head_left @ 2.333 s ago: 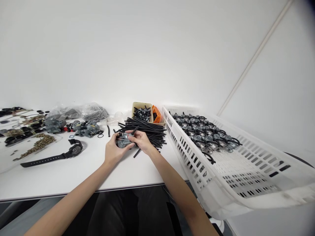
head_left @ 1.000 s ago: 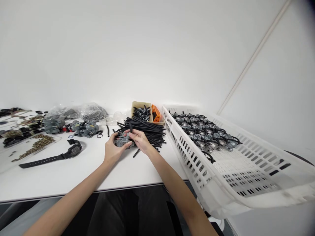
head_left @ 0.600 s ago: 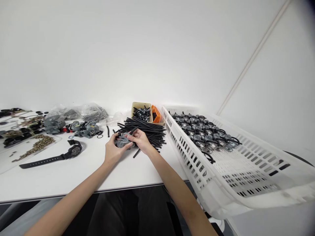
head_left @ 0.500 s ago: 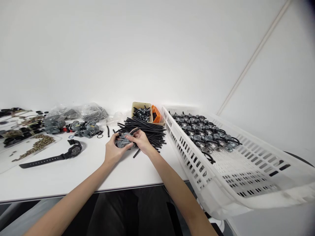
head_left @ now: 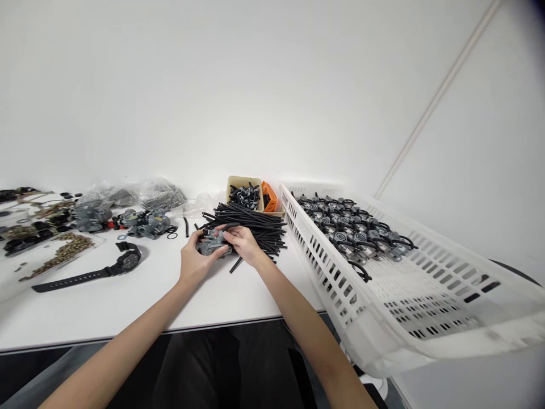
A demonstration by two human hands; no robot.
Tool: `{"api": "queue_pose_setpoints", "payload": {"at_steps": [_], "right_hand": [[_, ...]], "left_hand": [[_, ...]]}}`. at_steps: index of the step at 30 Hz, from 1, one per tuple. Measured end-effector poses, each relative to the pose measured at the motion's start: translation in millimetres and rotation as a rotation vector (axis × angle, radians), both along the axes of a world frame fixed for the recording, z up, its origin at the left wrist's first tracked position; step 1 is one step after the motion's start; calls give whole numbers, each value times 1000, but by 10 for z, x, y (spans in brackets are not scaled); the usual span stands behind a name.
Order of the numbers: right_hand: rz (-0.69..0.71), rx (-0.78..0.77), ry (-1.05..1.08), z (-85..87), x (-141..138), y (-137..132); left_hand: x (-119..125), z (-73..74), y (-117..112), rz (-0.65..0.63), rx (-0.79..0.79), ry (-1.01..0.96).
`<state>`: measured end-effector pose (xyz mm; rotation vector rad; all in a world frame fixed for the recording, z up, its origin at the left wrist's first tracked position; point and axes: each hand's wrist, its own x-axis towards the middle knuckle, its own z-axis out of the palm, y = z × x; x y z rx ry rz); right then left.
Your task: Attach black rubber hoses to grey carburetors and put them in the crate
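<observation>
Head view. Counter [head_left: 145,307], white, contents as follows.

Item: gray metal part [head_left: 209,243], one, at mid-counter, between front and back edges. Left hand [head_left: 196,260] wrapped around its left side; right hand [head_left: 243,244] gripping its right side and a black tube [head_left: 231,226], bent; joint hidden by fingers.

Item: black tubes [head_left: 259,224], heap, just beyond the right hand.

Item: cream bin [head_left: 244,178], filled with small parts, and orange basket [head_left: 271,196], side by side, back edge.

Item: white crate [head_left: 317,250], right end, jutting past front edge; rows of tubed metal parts [head_left: 357,227] inside.

Item: wristwatch [head_left: 129,262], black, left half.
</observation>
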<state>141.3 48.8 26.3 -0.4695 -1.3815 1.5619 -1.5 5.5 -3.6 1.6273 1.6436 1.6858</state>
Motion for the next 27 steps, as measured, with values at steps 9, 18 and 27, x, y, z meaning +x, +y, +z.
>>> {"api": "queue_pose_setpoints", "payload": {"at_steps": [9, 18, 27], "right_hand": [[-71, -10, -26, -35, -16, 20], [-20, 22, -44, -12, 10, 23], [-41, 23, -60, -20, 22, 36]], "left_hand": [[-11, -25, 4, -7, 1, 17], [-5, -7, 5, -13, 17, 19], [-16, -29, -1, 2, 30, 56]]}}
